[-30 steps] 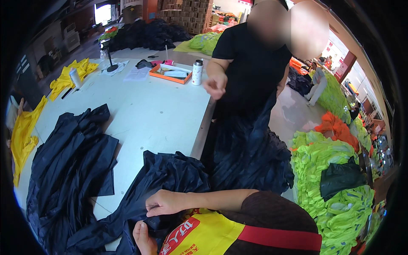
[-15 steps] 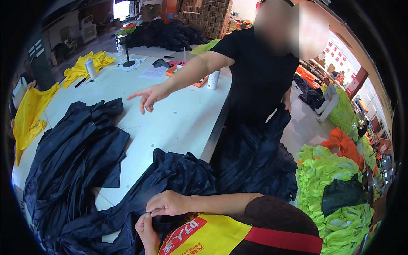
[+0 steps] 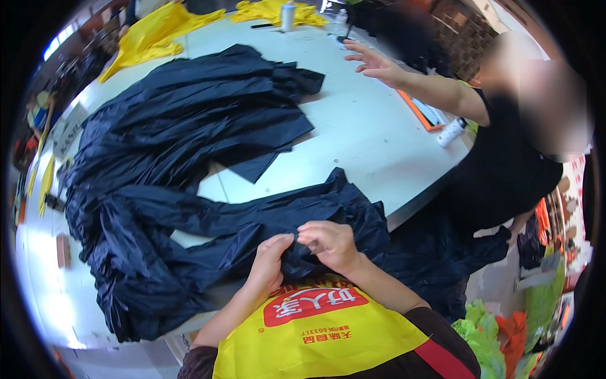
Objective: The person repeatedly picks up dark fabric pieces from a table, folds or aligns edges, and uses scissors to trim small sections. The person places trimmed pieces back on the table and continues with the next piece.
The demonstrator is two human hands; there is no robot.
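My left hand (image 3: 270, 258) and my right hand (image 3: 331, 245) are close together just above a dark navy garment (image 3: 246, 218) in front of my body. The fingers of both are closed in pinches, tips nearly meeting. Something small and greyish shows under the right fingers; I cannot make out what it is. Whether the left fingertips hold anything is hidden. The garment's folds run along the table's near side and join a bigger heap of dark navy fabric (image 3: 189, 120) on the left. Over my front hangs a yellow apron (image 3: 315, 338) with a red patch.
Across the white table (image 3: 366, 139), a person in black (image 3: 505, 145) stretches one arm over it. Yellow garments (image 3: 164, 31) lie at the far edge, near a spray can (image 3: 288, 18). A white bottle (image 3: 451, 132) stands by an orange tray (image 3: 420, 112). Lime-green fabric (image 3: 480, 338) is piled lower right.
My view has turned left and down, so the table and heap sit farther right in it. My hands are slightly farther apart. The other person's arm is still outstretched, hand raised.
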